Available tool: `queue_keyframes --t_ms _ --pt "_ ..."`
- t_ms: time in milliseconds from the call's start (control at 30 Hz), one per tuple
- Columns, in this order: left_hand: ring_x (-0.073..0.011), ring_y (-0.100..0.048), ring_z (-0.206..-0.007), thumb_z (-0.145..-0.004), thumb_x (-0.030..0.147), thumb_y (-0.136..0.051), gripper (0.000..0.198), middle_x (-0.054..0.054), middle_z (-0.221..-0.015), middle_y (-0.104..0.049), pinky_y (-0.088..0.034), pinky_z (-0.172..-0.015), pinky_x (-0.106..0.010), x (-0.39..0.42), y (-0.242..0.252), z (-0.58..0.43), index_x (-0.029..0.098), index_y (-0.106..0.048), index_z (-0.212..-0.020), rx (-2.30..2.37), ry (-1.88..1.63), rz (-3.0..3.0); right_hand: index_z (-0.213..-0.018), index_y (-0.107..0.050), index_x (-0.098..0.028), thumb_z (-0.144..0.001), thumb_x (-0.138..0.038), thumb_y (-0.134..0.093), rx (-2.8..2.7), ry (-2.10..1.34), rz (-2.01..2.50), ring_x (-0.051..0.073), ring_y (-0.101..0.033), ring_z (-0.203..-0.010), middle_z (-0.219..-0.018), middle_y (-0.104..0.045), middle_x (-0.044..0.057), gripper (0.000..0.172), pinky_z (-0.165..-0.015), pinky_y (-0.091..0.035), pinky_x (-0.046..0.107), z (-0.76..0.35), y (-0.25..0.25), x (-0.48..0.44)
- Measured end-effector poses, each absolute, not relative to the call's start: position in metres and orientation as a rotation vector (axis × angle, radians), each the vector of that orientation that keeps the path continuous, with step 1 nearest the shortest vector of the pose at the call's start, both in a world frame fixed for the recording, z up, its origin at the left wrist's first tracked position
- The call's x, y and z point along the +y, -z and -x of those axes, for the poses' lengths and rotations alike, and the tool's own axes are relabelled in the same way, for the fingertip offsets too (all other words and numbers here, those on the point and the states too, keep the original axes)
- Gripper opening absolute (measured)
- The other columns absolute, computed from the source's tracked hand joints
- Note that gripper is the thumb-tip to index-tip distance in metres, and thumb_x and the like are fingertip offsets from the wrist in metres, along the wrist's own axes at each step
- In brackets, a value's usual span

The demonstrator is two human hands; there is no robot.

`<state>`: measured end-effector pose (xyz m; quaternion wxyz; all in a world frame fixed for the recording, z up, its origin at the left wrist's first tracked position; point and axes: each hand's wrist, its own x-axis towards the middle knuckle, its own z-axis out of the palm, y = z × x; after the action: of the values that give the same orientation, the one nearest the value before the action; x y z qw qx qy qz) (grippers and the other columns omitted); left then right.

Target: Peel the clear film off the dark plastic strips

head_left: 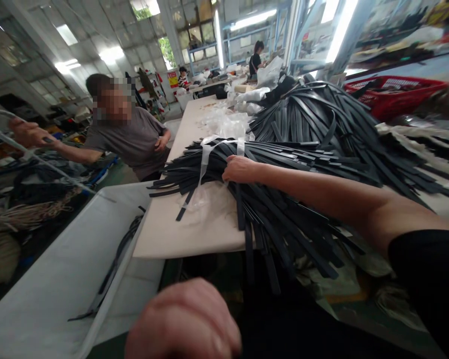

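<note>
A bundle of long black straps (pixel 284 164), tied with a white band (pixel 205 154), lies across the beige table (pixel 194 234), its loose ends hanging over the near edge. My right hand (pixel 239 169) reaches in from the right and sits on top of the bundle beside the band, fingers curled into the straps. My left hand (pixel 183 321) is low and very close to the camera, blurred, showing only its back and knuckles. It touches nothing that I can see.
A larger heap of black straps (pixel 322 114) rises behind the bundle, with clear plastic bags (pixel 228 122) and a red basket (pixel 392 92) nearby. A person in a grey shirt (pixel 130 139) stands at the left, one arm stretched out. A white table (pixel 60 279) holds a stray strap.
</note>
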<state>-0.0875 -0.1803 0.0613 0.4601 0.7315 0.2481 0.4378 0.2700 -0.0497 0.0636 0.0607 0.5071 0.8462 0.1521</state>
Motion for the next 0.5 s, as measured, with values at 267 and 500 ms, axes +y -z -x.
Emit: queue_keyframes --t_ms 267,500 --pt "-0.0274 -0.064 -0.109 -0.08 0.039 -0.072 0.042 -0.01 -0.115 -0.072 -0.045 -0.101 -0.042 -0.11 -0.033 0.011 0.021 -0.068 -0.118 0.974 -0.937 -2.195 -0.09 -0.073 -0.023 -0.097 -0.028 -0.053 2.684 -0.206 -1.314 0.018 -0.065 -0.072 -0.078 -0.074 0.005 0.022 -0.055 -0.023 0.03 -0.194 -0.111 -0.125" --pt "-0.0171 -0.066 -0.067 -0.078 0.038 -0.069 0.03 -0.003 -0.075 -0.074 -0.051 -0.066 -0.028 -0.118 -0.009 0.028 0.017 -0.076 -0.099 0.944 -0.617 -1.785 -0.08 -0.07 -0.022 -0.096 -0.024 -0.053 2.779 -0.202 -1.276 0.015 -0.06 -0.068 -0.069 -0.067 0.0 0.024 -0.061 -0.029 0.029 -0.185 -0.124 -0.128"
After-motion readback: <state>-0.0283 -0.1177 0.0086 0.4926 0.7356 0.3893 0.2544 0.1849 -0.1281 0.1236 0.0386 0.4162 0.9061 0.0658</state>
